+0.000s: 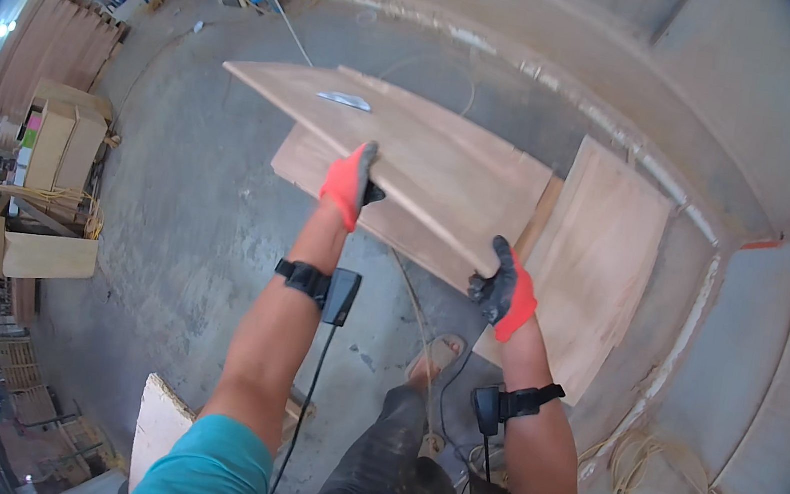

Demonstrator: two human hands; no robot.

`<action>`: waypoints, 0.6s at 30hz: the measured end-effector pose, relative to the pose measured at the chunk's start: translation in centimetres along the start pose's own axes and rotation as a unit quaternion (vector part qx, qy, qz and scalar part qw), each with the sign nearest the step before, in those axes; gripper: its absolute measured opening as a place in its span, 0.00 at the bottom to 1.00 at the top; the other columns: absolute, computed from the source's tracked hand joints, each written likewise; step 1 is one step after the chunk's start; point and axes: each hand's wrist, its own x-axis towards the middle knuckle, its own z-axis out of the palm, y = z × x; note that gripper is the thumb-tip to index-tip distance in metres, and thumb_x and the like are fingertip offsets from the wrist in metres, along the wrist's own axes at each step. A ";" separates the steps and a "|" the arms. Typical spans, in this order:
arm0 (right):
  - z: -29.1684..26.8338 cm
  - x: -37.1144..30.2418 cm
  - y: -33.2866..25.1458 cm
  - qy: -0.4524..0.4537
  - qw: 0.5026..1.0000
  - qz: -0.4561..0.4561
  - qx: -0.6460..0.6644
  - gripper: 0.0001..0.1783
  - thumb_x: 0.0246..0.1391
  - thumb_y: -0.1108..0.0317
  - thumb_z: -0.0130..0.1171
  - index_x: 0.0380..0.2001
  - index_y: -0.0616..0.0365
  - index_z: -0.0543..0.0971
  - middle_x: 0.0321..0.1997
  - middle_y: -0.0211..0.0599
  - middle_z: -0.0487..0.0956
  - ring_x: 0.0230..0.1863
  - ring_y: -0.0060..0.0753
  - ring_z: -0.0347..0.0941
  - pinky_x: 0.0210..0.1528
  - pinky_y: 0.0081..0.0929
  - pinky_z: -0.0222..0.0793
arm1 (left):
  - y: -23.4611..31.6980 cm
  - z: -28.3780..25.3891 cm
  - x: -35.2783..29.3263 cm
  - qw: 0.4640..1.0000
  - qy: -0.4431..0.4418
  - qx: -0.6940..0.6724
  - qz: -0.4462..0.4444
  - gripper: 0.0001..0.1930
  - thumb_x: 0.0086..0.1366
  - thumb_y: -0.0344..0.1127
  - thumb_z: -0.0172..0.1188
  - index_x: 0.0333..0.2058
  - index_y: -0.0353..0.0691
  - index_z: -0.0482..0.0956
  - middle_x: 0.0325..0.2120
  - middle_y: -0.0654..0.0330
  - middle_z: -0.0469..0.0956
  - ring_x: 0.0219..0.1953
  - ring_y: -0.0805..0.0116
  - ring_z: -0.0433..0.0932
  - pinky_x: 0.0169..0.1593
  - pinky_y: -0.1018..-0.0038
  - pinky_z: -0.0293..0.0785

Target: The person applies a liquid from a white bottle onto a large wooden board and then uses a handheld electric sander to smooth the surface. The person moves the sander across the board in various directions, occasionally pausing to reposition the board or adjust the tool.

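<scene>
A flat wooden panel (428, 156) is tilted in front of me, its near long edge raised. My left hand (351, 185), in a red and black glove, grips that edge left of its middle, thumb on top. Near the right end of the same edge, my right hand (508, 291) is closed on the panel in a matching glove, its fingertips partly hidden. A small pale label or scrap (345, 100) lies on the panel's upper face. Beneath it another wooden board (304, 159) shows in part. To the right lies a further wooden board (608, 242).
Cords trail over the grey floor (173, 246) near my feet. A coiled pale hose or cable (654, 491) lies at the lower right by the wall. Stacked boards (59, 48) and a wooden cabinet-like piece (66, 145) stand at left. A rough pale board (160, 424) is at lower left.
</scene>
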 end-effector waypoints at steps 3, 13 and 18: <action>1.5 -5.3 -3.2 0.008 1.000 0.025 -0.009 0.22 0.61 0.49 0.64 0.45 0.58 0.79 0.36 0.43 0.81 0.30 0.43 0.78 0.28 0.34 0.73 | 3.2 1.4 -3.0 0.999 0.022 0.037 0.001 0.27 0.68 0.52 0.62 0.47 0.28 0.80 0.38 0.49 0.82 0.34 0.59 0.85 0.35 0.66 0.84; -12.5 -25.0 5.9 0.152 0.964 -0.187 -0.115 0.31 0.61 0.57 0.67 0.58 0.68 0.74 0.54 0.47 0.81 0.50 0.45 0.81 0.54 0.42 0.80 | -9.4 -5.5 -37.2 0.984 -0.174 0.023 0.008 0.25 0.73 0.44 0.60 0.61 0.34 0.74 0.55 0.59 0.78 0.56 0.69 0.76 0.60 0.69 0.72; -16.4 -32.4 13.5 0.112 0.942 -0.252 -0.190 0.28 0.62 0.54 0.66 0.57 0.64 0.77 0.50 0.38 0.81 0.47 0.35 0.79 0.51 0.33 0.76 | -15.4 -12.8 -52.3 0.971 -0.198 0.116 0.071 0.24 0.74 0.42 0.58 0.61 0.34 0.74 0.56 0.55 0.80 0.57 0.63 0.77 0.62 0.68 0.71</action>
